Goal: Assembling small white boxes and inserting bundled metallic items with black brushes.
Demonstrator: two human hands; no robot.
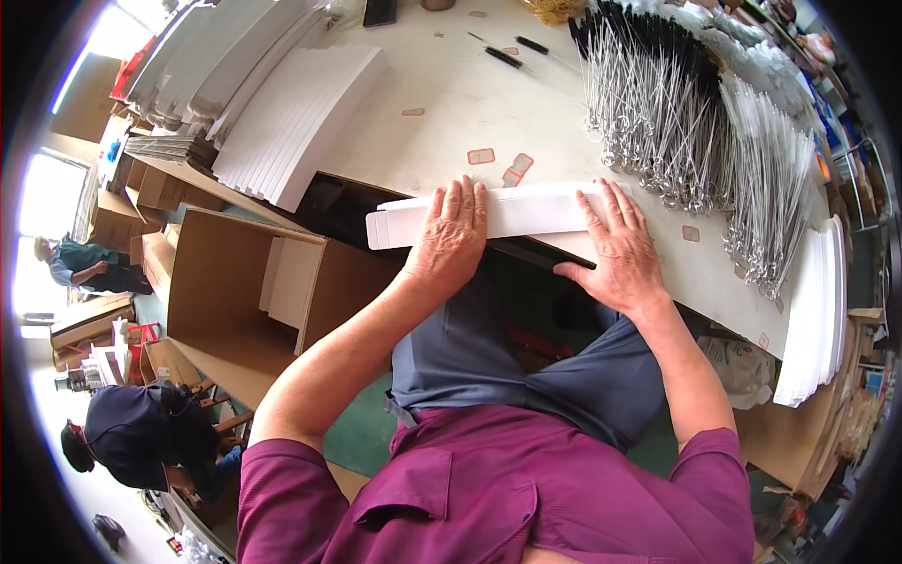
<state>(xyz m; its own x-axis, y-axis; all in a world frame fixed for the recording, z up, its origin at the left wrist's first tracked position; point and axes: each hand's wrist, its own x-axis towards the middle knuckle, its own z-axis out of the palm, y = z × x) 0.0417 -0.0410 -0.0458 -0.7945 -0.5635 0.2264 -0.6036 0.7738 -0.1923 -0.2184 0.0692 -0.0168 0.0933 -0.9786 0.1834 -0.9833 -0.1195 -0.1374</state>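
A long, narrow white cardboard box (534, 212) lies along the front edge of the table, its left end sticking out past the edge. My left hand (449, 242) rests flat across it left of the middle, fingers stretched and close together. On its right end lies my right hand (618, 252), fingers extended and thumb spread out toward me. Neither hand is wrapped round the box. Just beyond it are small red-bordered paper labels (517, 170). To the right is a big heap of wire-handled brushes (648, 108) with black bristles and looped ends.
Brushes in clear sleeves (766, 179) lie beside the heap, with white boxes (816, 320) at the right edge. Flat white cartons (296, 117) are stacked at the left. An open brown carton (221, 273) stands left of my legs. Two other people are farther left.
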